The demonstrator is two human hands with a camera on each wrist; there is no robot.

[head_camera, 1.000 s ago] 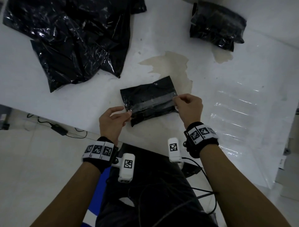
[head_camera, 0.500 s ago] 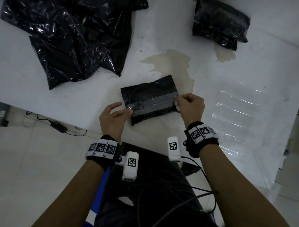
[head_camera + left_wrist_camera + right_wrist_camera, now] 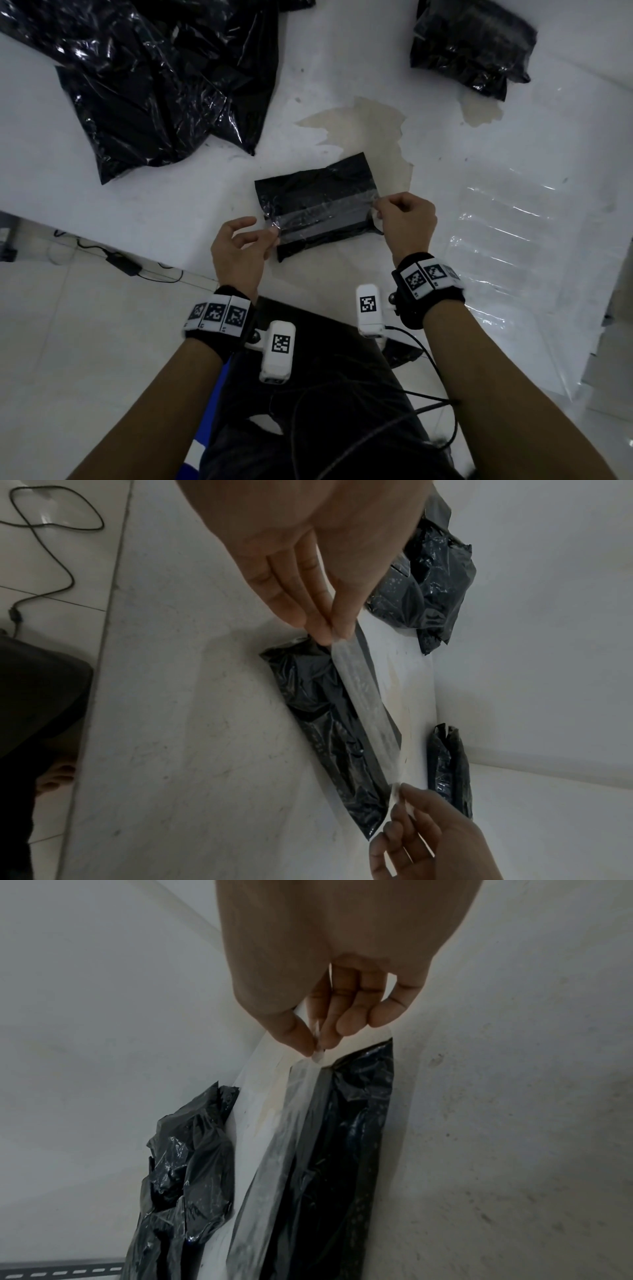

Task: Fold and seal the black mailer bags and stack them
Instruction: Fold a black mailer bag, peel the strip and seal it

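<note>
A folded black mailer bag (image 3: 315, 202) lies on the white table near its front edge. A clear tape strip (image 3: 325, 209) is stretched across it, held just above the bag. My left hand (image 3: 239, 250) pinches the strip's left end (image 3: 337, 639) between thumb and fingers. My right hand (image 3: 404, 222) pinches the right end (image 3: 316, 1053). In the left wrist view the strip (image 3: 363, 696) runs taut between both hands over the bag (image 3: 329, 723). The right wrist view shows the same bag (image 3: 342, 1150) below my fingers.
A loose heap of unfolded black bags (image 3: 144, 75) covers the table's far left. A stack of folded, sealed bags (image 3: 469, 44) sits at the far right. A worn stain (image 3: 359, 126) marks the table. A clear plastic sheet (image 3: 513, 240) lies at right; cables (image 3: 137, 270) on the floor.
Both hands still pinch the strip's ends over the folded bag; they have shifted only slightly, with the strip held stretched across it.
</note>
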